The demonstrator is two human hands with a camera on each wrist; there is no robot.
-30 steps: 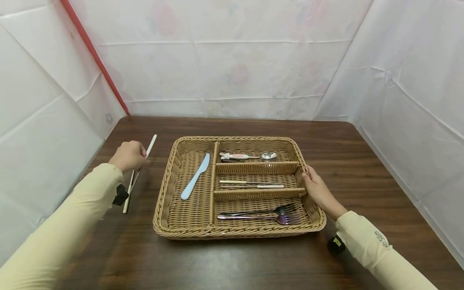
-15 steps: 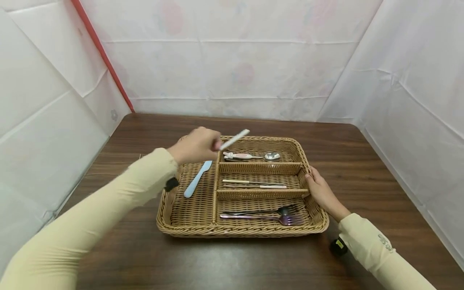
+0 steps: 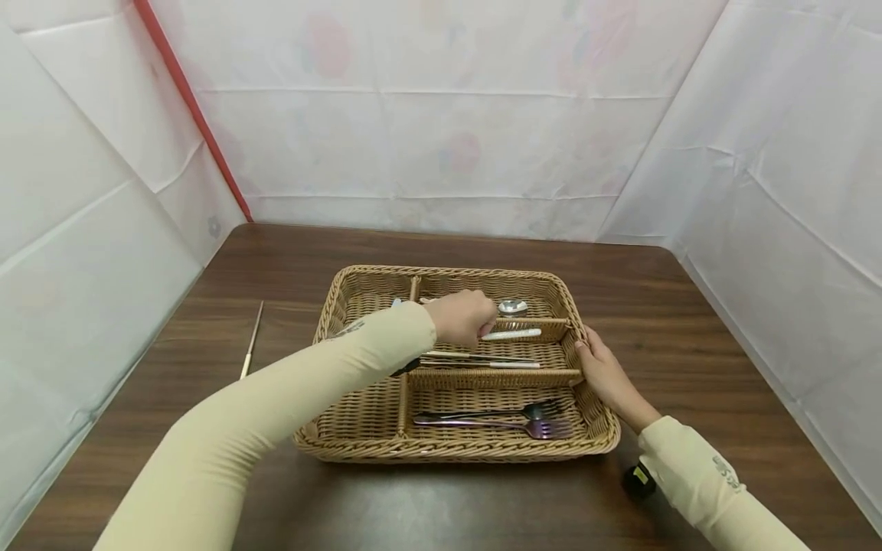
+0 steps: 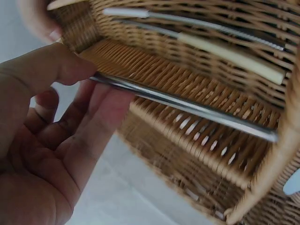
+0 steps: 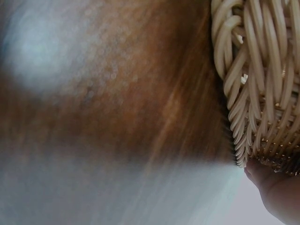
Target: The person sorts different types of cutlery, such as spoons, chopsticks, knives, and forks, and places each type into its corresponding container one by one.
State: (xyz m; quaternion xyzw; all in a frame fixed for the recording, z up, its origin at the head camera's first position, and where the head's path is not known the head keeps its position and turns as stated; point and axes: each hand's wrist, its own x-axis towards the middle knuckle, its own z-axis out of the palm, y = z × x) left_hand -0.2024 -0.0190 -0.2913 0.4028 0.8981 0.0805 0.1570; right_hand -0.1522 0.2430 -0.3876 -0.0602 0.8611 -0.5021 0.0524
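My left hand (image 3: 463,317) pinches a chopstick (image 3: 513,334) between thumb and fingers over the middle compartment of the wicker basket (image 3: 455,455). The chopstick's white handle points right in the head view; its metal shaft (image 4: 187,107) shows in the left wrist view. Below it in that compartment lie two chopsticks, one with a cream handle (image 4: 232,56) and one with a white handle (image 3: 514,365). With fingers inside the rim, my right hand (image 3: 609,379) grips the basket's right end. Another chopstick (image 3: 253,340) rests on the table, partly behind the left sleeve.
The front compartment holds a dark fork (image 3: 540,410) and a purple fork (image 3: 549,429). A spoon (image 3: 512,307) lies in the rear one, its handle hidden by the left hand. The left arm covers most of the light-blue knife (image 3: 396,302). Dark wood table (image 3: 661,306) surrounds the basket.
My left hand has picked up one chopstick from the left of the table and carried it rightward over the basket's middle compartment. My right hand keeps its grip on the basket.
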